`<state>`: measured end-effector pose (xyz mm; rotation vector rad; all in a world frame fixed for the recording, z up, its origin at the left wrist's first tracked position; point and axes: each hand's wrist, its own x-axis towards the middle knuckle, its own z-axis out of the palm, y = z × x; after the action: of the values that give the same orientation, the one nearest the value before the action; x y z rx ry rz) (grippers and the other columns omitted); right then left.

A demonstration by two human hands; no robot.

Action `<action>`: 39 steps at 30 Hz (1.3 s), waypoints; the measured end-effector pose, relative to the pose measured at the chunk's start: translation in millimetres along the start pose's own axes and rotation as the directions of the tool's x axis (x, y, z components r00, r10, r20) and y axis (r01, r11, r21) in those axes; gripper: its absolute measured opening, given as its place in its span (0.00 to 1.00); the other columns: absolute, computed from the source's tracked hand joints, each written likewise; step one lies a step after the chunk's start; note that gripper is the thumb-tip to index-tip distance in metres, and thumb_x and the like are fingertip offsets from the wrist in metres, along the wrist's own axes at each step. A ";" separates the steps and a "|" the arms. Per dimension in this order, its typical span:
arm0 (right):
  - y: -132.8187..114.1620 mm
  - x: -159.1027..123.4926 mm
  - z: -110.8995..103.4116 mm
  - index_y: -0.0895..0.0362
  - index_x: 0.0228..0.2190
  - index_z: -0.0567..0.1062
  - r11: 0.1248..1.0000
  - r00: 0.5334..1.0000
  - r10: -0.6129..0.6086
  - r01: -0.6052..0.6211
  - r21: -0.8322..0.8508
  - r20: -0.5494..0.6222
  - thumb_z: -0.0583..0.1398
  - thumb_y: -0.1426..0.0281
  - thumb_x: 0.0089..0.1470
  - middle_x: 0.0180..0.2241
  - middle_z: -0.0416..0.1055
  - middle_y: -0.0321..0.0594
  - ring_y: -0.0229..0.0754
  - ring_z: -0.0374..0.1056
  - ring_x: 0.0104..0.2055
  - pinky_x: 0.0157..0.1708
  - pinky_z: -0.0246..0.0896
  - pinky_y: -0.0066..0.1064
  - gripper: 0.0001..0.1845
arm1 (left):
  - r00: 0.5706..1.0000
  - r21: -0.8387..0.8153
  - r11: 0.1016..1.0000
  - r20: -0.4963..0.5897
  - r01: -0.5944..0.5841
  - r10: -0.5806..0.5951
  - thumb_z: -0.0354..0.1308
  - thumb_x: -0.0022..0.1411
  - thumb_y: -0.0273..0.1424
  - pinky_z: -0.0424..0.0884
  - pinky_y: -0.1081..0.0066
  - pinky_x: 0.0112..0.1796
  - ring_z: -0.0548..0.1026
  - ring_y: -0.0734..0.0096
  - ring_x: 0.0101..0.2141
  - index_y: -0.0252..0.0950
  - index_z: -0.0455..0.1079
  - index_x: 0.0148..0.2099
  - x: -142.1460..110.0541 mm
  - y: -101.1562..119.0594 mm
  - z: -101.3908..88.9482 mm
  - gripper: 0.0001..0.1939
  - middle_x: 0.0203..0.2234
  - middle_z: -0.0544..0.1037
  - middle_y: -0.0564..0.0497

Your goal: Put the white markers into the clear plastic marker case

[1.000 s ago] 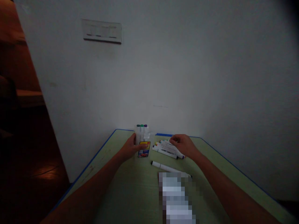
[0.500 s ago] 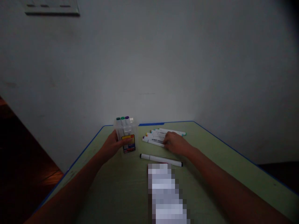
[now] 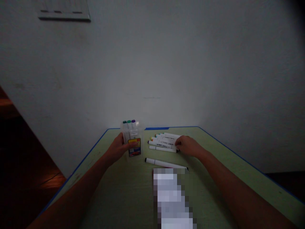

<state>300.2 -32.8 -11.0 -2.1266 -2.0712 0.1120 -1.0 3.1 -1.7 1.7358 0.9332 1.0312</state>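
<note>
A pale grey wall (image 3: 166, 63) fills the upper view and meets the far side of a green table (image 3: 119, 190), whose blue edging (image 3: 157, 128) runs along the back and slants outward down both sides. Green tabletop stretches from the left forearm across to a pixelated patch (image 3: 175, 197) near the front, and a broad strip of it lies between the right forearm and the right edge, so each arm has width to shift sideways, while at the back the wall stands close behind the work. A flat panel (image 3: 64, 14) on the wall is cut off at upper left. A clear plastic case (image 3: 133, 135) stands upright toward the back, left of the middle, grasped by the left hand (image 3: 118, 149), the fingers around its left side and the thumb across its colourful label (image 3: 135, 152). The right hand (image 3: 189, 147), fingers curled, is at the right ends of several loose white markers (image 3: 164, 143) lying side by side just right of the case; whether it pinches one I cannot tell. A single marker (image 3: 166, 164) with dark ends lies apart, nearer the front, below that hand. Smallest are three coloured caps (image 3: 129, 122), dark teal, green and purple, at the top of the case
</note>
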 end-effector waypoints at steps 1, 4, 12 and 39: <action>0.9 0.4 0.0 0.57 0.34 0.80 1.000 1.000 0.006 -0.006 -0.010 -0.013 0.57 0.76 0.47 0.39 0.77 0.47 0.47 0.71 0.41 0.37 0.61 0.30 0.14 | 1.000 -0.001 1.000 0.001 -0.002 0.002 0.66 0.44 0.41 0.69 0.58 0.44 0.75 0.58 0.40 0.29 0.66 0.45 -0.3 0.5 0.3 0.29 0.42 0.76 0.40; 3.4 2.1 0.8 0.58 0.35 0.80 0.999 0.999 0.020 -0.021 -0.026 -0.032 0.56 0.76 0.47 0.40 0.76 0.47 0.47 0.71 0.42 0.39 0.61 0.30 0.15 | 1.000 -0.018 1.000 0.002 0.007 -0.007 0.66 0.43 0.40 0.69 0.59 0.44 0.75 0.59 0.40 0.30 0.65 0.45 -1.6 2.7 1.7 0.28 0.41 0.76 0.41; 8.4 3.8 6.3 0.56 0.33 0.80 1.000 0.999 0.024 -0.023 -0.015 0.023 0.57 0.76 0.47 0.37 0.77 0.46 0.44 0.72 0.39 0.36 0.59 0.28 0.13 | 0.999 -0.062 0.998 0.033 0.009 -0.007 0.65 0.44 0.39 0.69 0.60 0.44 0.75 0.60 0.41 0.30 0.66 0.45 -3.3 5.5 2.5 0.27 0.45 0.75 0.40; 6.3 5.9 3.1 0.59 0.39 0.78 0.887 0.895 -0.161 0.315 0.337 -0.416 0.57 0.72 0.48 0.28 0.72 0.41 0.40 0.66 0.30 0.33 0.59 0.30 0.17 | 1.000 -0.034 0.999 0.010 0.011 -0.011 0.65 0.44 0.41 0.68 0.58 0.44 0.75 0.59 0.40 0.30 0.66 0.44 -3.9 4.7 1.7 0.27 0.42 0.75 0.40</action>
<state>306.1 -26.8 -14.8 -1.4990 -1.8704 0.0734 -0.1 -2.4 1.2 1.7045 0.9135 1.0250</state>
